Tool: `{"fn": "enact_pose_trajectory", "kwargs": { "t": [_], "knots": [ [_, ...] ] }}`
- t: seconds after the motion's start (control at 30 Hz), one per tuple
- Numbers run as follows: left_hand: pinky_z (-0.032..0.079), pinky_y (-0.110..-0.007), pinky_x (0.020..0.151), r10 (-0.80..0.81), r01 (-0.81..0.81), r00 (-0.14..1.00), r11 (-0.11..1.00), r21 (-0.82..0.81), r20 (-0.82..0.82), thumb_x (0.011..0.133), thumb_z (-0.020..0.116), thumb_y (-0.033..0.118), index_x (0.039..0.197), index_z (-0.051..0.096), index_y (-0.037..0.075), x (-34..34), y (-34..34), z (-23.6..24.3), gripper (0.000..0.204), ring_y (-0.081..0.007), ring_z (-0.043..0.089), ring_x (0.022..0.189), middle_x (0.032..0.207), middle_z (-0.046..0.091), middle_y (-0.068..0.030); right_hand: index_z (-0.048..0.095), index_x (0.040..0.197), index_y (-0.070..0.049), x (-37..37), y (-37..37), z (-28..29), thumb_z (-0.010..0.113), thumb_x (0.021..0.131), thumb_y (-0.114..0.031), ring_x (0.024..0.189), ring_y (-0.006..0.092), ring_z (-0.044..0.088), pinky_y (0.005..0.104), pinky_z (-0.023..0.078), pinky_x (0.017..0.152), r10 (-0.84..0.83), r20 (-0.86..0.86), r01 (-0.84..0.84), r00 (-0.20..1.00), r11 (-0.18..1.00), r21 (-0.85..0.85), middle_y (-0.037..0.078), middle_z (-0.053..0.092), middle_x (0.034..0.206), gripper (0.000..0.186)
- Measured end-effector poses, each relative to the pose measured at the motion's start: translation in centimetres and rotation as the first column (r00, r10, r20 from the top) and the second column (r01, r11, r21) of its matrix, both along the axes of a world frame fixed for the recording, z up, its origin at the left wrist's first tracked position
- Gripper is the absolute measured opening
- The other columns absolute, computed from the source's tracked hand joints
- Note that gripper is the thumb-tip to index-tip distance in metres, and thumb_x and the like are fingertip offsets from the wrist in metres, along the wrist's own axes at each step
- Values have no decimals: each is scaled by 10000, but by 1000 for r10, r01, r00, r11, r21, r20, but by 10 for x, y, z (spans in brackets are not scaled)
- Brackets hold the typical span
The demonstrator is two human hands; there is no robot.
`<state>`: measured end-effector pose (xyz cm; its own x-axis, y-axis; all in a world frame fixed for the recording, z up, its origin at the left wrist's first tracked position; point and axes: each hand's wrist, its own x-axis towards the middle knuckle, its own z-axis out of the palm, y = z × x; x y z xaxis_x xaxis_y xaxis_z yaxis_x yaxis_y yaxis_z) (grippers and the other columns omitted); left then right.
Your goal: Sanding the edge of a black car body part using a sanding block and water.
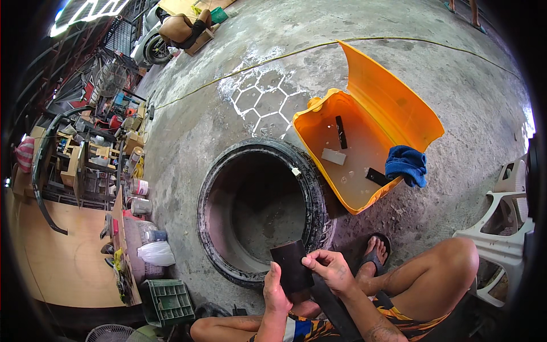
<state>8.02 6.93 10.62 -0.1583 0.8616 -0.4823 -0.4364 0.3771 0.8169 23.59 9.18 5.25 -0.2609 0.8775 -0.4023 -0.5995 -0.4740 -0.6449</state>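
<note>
I hold a black rectangular sheet (292,263), which looks like sandpaper, above the near edge of a tyre (203,219). My left hand (276,289) grips its left side, thumb pointing up and fingers mostly hidden behind it. At its right edge, my right hand (330,270) pinches with thumb and forefinger. Below the right hand a dark strip (332,310) hangs over my lap; whether it joins the sheet I cannot tell. The tyre lies flat on the concrete around a round, hollow middle, with a small white piece (296,171) on its rim.
Beyond the tyre, a cut-open orange container (393,102) holds murky water, a black bar (341,132), a pale block (333,156) and a dark block (376,176). A blue cloth (405,165) drapes its edge. A white plastic chair (501,228) stands right; a green crate (168,302) sits left.
</note>
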Motion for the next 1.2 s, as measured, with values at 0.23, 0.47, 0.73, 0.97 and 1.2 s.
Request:
{"fn": "enact_pose_trajectory", "kwargs": {
  "t": [0.23,0.47,0.73,0.97,1.2],
  "knots": [
    [613,-408,1010,-1,1,1000,1000,-31,-7,1146,577,508,1366,648,-35,2,1,0,591,-252,752,1152,1296,741,-159,808,1010,-1,-1,-2,-5,829,1035,-218,821,45,608,227,491,769,-23,-52,21,998,999,-38,-34,734,909,219],
    [562,-384,1097,-88,81,985,995,54,147,1145,601,431,1460,614,-74,6,0,15,595,-257,723,1230,1372,730,-166,610,1396,-66,-5,0,-7,909,950,-189,1041,106,620,274,528,883,-28,-177,9,984,994,-108,18,673,1139,550],
    [545,-367,1036,-30,202,569,974,104,-822,1005,786,103,1435,692,-36,-73,-22,-12,462,-233,716,1116,1232,725,-133,611,1463,-85,-3,0,-4,1015,733,-485,1402,382,519,560,421,1196,-80,848,-407,524,851,332,165,564,1490,926],
    [514,-490,1016,-87,321,5,944,-81,-996,940,810,97,1500,656,90,-92,-50,-93,581,-417,621,1109,1198,611,-229,501,1660,-153,-27,-31,-38,840,843,-184,1614,460,342,555,303,1321,225,827,-615,515,770,173,247,275,1769,885],
    [491,-525,1023,-116,375,-24,920,-117,-993,999,771,173,1498,629,33,-99,-42,-98,537,-426,598,1151,1272,620,-240,496,1642,-41,-22,-38,-35,596,824,10,1555,509,433,495,368,1293,177,791,-547,586,807,224,293,374,1735,825]
  ]
}}
